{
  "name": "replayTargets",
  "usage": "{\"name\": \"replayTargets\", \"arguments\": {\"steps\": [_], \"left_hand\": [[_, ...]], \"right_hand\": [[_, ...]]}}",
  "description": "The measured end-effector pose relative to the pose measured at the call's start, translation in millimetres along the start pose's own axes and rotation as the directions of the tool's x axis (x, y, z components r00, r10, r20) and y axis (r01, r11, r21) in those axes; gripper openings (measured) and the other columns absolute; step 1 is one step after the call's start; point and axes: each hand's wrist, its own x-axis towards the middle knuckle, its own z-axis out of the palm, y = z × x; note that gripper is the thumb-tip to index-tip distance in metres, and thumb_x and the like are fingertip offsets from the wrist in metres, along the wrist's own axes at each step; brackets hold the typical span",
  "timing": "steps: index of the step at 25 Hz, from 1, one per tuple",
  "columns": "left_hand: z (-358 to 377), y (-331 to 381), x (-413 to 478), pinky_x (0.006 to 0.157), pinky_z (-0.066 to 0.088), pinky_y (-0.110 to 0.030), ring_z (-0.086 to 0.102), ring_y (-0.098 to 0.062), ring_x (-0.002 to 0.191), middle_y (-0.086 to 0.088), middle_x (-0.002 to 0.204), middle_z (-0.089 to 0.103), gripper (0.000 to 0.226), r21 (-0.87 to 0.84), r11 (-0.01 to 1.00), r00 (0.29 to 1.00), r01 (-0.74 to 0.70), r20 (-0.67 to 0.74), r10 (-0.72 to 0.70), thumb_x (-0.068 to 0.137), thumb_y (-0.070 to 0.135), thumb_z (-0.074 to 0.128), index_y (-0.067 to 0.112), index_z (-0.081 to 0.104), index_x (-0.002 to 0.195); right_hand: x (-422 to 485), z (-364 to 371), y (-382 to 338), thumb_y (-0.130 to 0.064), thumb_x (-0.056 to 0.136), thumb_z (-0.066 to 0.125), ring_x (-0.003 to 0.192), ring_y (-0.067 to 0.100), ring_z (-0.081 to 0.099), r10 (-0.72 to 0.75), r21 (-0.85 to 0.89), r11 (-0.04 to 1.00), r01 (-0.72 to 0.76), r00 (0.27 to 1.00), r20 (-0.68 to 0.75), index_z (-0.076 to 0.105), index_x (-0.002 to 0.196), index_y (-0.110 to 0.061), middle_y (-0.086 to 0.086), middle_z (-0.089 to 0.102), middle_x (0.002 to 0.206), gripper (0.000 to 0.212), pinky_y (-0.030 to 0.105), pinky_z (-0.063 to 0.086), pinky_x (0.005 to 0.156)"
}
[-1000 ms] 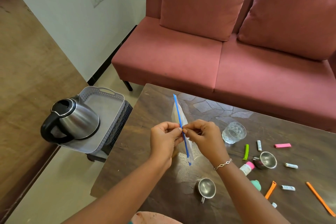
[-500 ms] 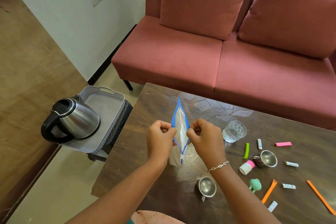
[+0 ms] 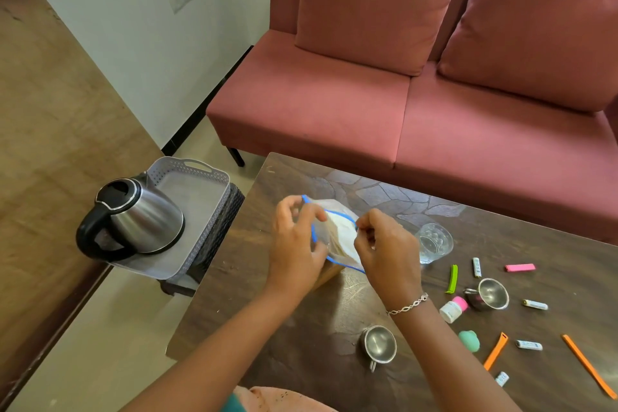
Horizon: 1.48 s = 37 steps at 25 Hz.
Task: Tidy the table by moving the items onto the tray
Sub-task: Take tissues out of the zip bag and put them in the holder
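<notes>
Head view: at nine o'clock, just off the bench [image 3: 240, 278], a grey tray [image 3: 200, 194] carries a steel kettle [image 3: 140, 221]; near the middle, the left hand [image 3: 294, 244] pinches one rim of a clear blue-edged bag [image 3: 337, 231], raised above the bench with its mouth spread; the right hand [image 3: 384, 251] pinches the opposite rim; at three o'clock from it stands a glass [image 3: 434, 242]; at four o'clock lie a green clip [image 3: 452, 279] and a steel cup [image 3: 490, 294].
</notes>
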Motion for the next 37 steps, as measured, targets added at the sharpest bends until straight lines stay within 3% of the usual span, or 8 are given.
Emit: {"name": "replayTargets", "arguments": {"steps": [3, 8, 13, 17, 20, 25, 32, 37], "left_hand": [[0.9, -0.5, 4.6, 0.096, 0.035, -0.04, 0.029, -0.032, 0.134, -0.014, 0.147, 0.033, 0.02, 0.204, 0.969, 0.99, -0.139, 0.035, 0.135, 0.072, 0.007, 0.068, 0.013, 0.068, 0.091], [-3.9, -3.9, 16.9, 0.08, 0.04, -0.034, 0.054, -0.026, 0.103, 0.003, 0.114, 0.067, 0.017, 0.284, 0.935, 0.973, -0.215, 0.142, 0.18, 0.082, 0.01, 0.061, 0.016, 0.072, 0.093], [2.3, -0.7, 8.3, 0.074, 0.016, -0.03, 0.054, -0.018, 0.096, 0.01, 0.115, 0.063, 0.03, 0.393, 0.897, 0.978, -0.199, 0.135, 0.158, 0.083, 0.016, 0.056, 0.025, 0.063, 0.111], [3.5, -1.8, 8.8, 0.077, 0.03, -0.033, 0.05, -0.021, 0.103, 0.008, 0.126, 0.055, 0.037, 0.374, 0.907, 0.974, -0.194, 0.182, 0.133, 0.085, 0.019, 0.052, 0.022, 0.055, 0.121], [3.3, -1.2, 5.2, 0.08, 0.037, -0.035, 0.051, -0.022, 0.102, 0.005, 0.126, 0.056, 0.038, 0.345, 0.91, 0.965, -0.23, 0.2, 0.169, 0.084, 0.014, 0.053, 0.018, 0.056, 0.121], [2.0, 3.3, -2.9, 0.077, 0.048, -0.04, 0.058, -0.027, 0.096, -0.001, 0.116, 0.064, 0.045, 0.252, 0.9, 0.926, -0.357, 0.226, 0.304, 0.071, 0.004, 0.057, 0.014, 0.062, 0.115], [-0.5, -1.7, -5.2, 0.074, 0.053, -0.041, 0.063, -0.027, 0.094, -0.004, 0.109, 0.068, 0.035, 0.225, 0.883, 0.909, -0.411, 0.177, 0.377, 0.07, 0.008, 0.061, 0.01, 0.067, 0.104], [-6.7, -16.5, 3.9, 0.093, 0.043, -0.036, 0.05, -0.019, 0.11, 0.0, 0.124, 0.055, 0.055, 0.189, 0.918, 0.89, -0.35, 0.373, 0.263, 0.078, 0.039, 0.067, 0.014, 0.054, 0.124]], "right_hand": [[1.9, -2.1, 4.1, 0.013, 0.063, 0.064, 0.049, 0.028, 0.056, -0.173, -0.056, 0.983, 0.175, 0.984, 0.031, 0.06, 0.069, -0.006, 0.006, 0.065, 0.068, 0.02, 0.031, 0.046, 0.045], [6.0, -4.8, 13.8, 0.019, 0.057, 0.064, 0.05, 0.028, 0.059, -0.311, -0.101, 0.944, 0.314, 0.949, 0.043, 0.064, 0.066, -0.005, 0.006, 0.069, 0.072, 0.026, 0.028, 0.049, 0.044], [3.3, -4.3, 14.5, 0.015, 0.061, 0.071, 0.062, 0.028, 0.062, -0.288, -0.168, 0.946, 0.277, 0.957, -0.044, 0.068, 0.066, -0.003, 0.01, 0.067, 0.075, 0.019, 0.03, 0.05, 0.05], [-6.9, -0.6, 4.8, 0.0, 0.075, 0.053, 0.061, 0.026, 0.063, -0.353, -0.104, 0.933, 0.345, 0.932, -0.08, 0.07, 0.071, -0.004, 0.008, 0.068, 0.073, 0.018, 0.027, 0.051, 0.048], [-3.3, 7.0, -0.3, 0.001, 0.075, 0.059, 0.073, 0.028, 0.066, -0.222, -0.144, 0.958, 0.249, 0.958, 0.181, 0.068, 0.085, -0.005, 0.007, 0.07, 0.086, 0.014, 0.031, 0.052, 0.056], [7.0, 23.8, 5.0, -0.012, 0.087, 0.045, 0.101, 0.025, 0.058, 0.04, -0.308, 0.938, 0.16, 0.832, 0.554, 0.055, 0.111, -0.005, 0.01, 0.061, 0.114, 0.027, 0.032, 0.044, 0.082], [1.4, 29.4, 5.1, -0.007, 0.088, 0.04, 0.095, 0.025, 0.061, 0.029, -0.402, 0.886, 0.229, 0.84, 0.541, 0.054, 0.112, -0.008, 0.008, 0.064, 0.106, 0.028, 0.03, 0.042, 0.069], [-1.1, 11.2, 6.9, -0.01, 0.075, 0.061, 0.077, 0.03, 0.065, -0.09, -0.366, 0.888, 0.277, 0.887, 0.452, 0.061, 0.094, -0.012, 0.007, 0.068, 0.085, 0.018, 0.028, 0.036, 0.054]]}}
